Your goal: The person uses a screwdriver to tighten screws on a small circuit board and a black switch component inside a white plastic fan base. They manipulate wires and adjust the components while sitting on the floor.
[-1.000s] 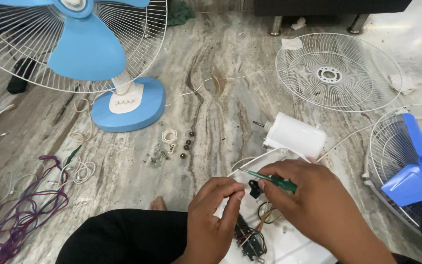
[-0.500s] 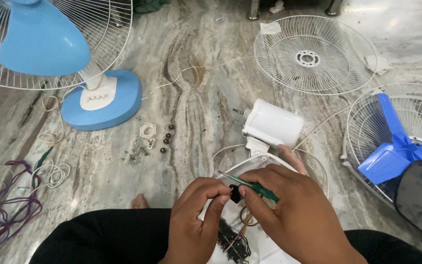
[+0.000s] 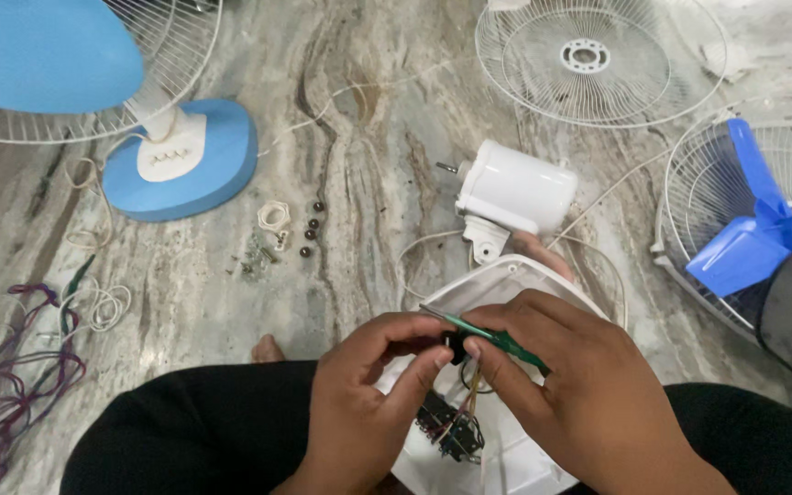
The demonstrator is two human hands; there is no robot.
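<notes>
Left hand (image 3: 364,394) pinches a small black part (image 3: 456,346); right hand (image 3: 579,385) grips a green screwdriver (image 3: 488,335) over the white fan base (image 3: 506,284).

Two hands worked at the floor's near edge: a left hand (image 3: 364,403) and a right hand (image 3: 588,403). One green screwdriver (image 3: 488,335) lay between them. One white motor housing (image 3: 515,188) sat mid-floor. Two loose wire fan guards (image 3: 598,60) lay toward the far right corner, one cradling one blue blade (image 3: 753,238). One blue-based fan (image 3: 181,156) stood far left. Four dark round caps (image 3: 310,229) were scattered beside it.
</notes>
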